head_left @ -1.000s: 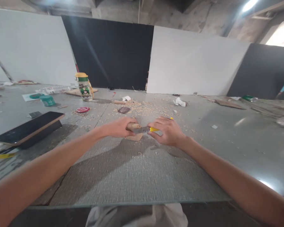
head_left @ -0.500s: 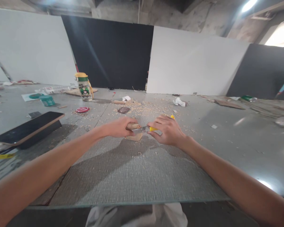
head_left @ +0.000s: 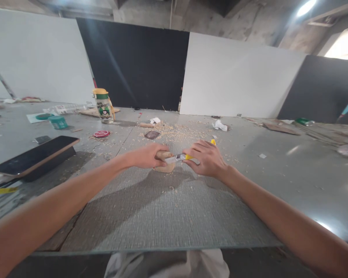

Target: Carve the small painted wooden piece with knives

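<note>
My left hand (head_left: 148,155) is closed round a small piece of wood (head_left: 163,155), whose end shows between thumb and fingers. In my right hand (head_left: 204,157) is a yellow utility knife (head_left: 188,156), its blade pointing left against or just in front of the wood. Under the hands, a flat light-brown piece (head_left: 166,167) lies on the table (head_left: 174,212). Wood shavings (head_left: 176,133) are scattered beyond the hands.
A phone (head_left: 36,155) leans on a dark stand at the left. Farther back are a yellow-lidded bottle (head_left: 103,105), a teal container (head_left: 58,122), a red round lid (head_left: 101,133) and crumpled tissue (head_left: 219,125). Wood scraps lie at the right.
My right hand has shifted slightly right with the knife, and more of the blade's flat side shows. My left hand has barely moved.
</note>
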`<state>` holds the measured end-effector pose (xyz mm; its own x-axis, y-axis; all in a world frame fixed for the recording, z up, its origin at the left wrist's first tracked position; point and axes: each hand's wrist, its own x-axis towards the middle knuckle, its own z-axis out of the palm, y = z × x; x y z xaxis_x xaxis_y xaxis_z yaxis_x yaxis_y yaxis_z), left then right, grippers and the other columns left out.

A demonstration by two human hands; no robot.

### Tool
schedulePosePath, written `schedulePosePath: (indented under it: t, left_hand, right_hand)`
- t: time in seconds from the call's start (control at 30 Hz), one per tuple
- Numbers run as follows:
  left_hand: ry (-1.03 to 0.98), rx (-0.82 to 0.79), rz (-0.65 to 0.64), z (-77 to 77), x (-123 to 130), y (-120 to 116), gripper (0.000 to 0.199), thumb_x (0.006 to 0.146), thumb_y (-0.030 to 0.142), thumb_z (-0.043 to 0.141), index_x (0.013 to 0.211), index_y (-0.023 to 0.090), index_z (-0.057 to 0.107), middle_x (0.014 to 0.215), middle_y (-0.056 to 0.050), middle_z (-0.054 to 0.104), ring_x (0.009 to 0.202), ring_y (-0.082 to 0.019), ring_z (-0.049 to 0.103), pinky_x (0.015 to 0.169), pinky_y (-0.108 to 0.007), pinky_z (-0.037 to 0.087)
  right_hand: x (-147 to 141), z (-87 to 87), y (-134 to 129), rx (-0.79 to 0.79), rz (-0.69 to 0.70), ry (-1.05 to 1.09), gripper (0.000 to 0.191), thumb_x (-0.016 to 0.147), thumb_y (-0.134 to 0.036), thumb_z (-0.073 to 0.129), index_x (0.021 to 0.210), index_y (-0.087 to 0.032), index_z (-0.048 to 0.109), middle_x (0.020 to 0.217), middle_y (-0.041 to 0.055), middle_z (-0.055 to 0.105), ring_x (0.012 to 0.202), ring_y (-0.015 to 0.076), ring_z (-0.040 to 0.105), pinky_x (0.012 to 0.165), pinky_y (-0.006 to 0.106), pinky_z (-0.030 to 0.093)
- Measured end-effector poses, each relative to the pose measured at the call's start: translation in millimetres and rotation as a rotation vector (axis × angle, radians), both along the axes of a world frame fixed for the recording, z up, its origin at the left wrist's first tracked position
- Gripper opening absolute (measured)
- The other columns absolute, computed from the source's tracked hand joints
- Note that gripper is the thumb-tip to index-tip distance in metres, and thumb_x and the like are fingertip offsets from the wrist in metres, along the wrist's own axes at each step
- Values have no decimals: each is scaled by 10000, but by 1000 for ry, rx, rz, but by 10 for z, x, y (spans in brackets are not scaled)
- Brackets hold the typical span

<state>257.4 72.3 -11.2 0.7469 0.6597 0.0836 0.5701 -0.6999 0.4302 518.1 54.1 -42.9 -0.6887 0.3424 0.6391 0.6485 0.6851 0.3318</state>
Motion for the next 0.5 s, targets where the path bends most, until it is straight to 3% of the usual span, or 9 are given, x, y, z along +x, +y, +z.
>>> schedulePosePath:
  t: [0.5]
  left_hand:
    - [-16, 22, -26, -20, -6, 21, 153, 763, 254, 613, 892, 182, 575, 735, 23, 556, 678, -136, 524, 595, -258, 328]
  right_hand:
    - [158, -50, 133, 80, 15, 1, 210, 894, -385, 591, 969, -204, 667, 800, 42, 653, 802, 204, 561, 724, 326, 410]
